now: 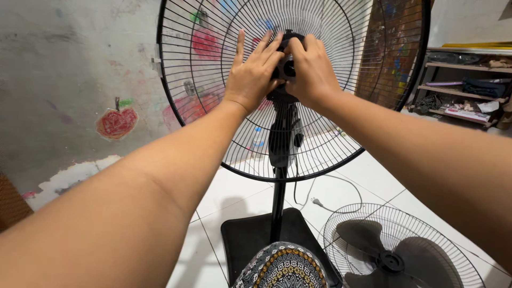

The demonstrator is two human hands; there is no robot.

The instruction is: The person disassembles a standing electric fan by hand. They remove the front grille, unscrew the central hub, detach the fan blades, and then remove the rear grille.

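Observation:
A black standing fan is in front of me, its rear wire guard [330,80] mounted and no blade or front guard on it. My left hand [253,72] lies flat against the guard with fingers spread, beside the black hub [288,68] at the centre. My right hand [312,66] is wrapped around that hub, fingers curled on it. The pole [278,202] runs down to a square black base [250,240].
On the white tiled floor at the lower right lies the front guard [341,234] with the dark fan blade [392,256] on it. A white cable and plug [317,201] trail behind the base. Shelves [464,85] stand at right. A patterned cloth [282,266] covers my knee.

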